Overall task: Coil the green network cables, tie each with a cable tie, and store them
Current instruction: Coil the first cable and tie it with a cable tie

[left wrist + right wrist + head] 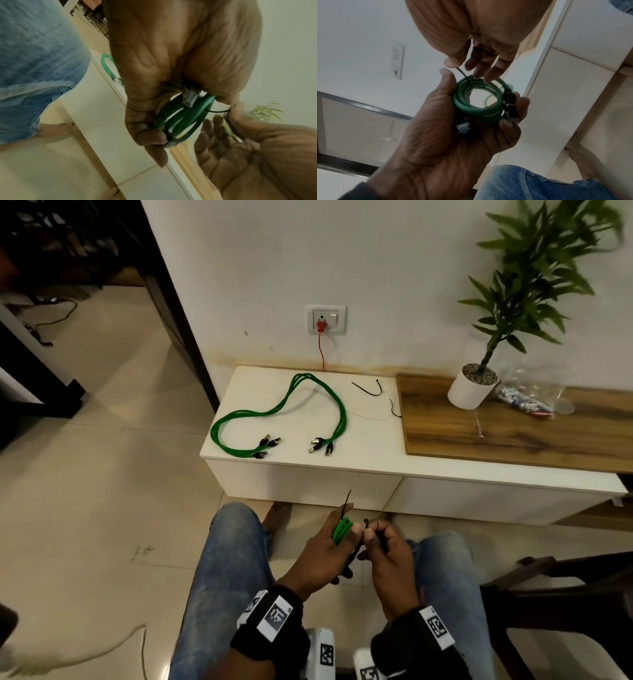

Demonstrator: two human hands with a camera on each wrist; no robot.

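Note:
Over my lap, my left hand [339,537] grips a small coil of green network cable [342,529], its plugs tucked against the fingers. In the right wrist view the coil [477,100] shows as a round ring in that palm. A black cable tie [348,499] passes through the coil, its tail sticking up. My right hand [371,537] pinches the tie's other end between thumb and forefinger, close beside the coil; the other fingers are spread. The left wrist view shows the tie [217,111] stretched from coil [180,119] to right hand [240,135].
Several loose green cables [284,412] lie uncoiled on the white cabinet [359,463] ahead, with two spare black ties [368,390] beside them. A potted plant [472,386] and a plastic bag [527,398] sit on the wooden top to the right. A chair [565,594] stands at my right.

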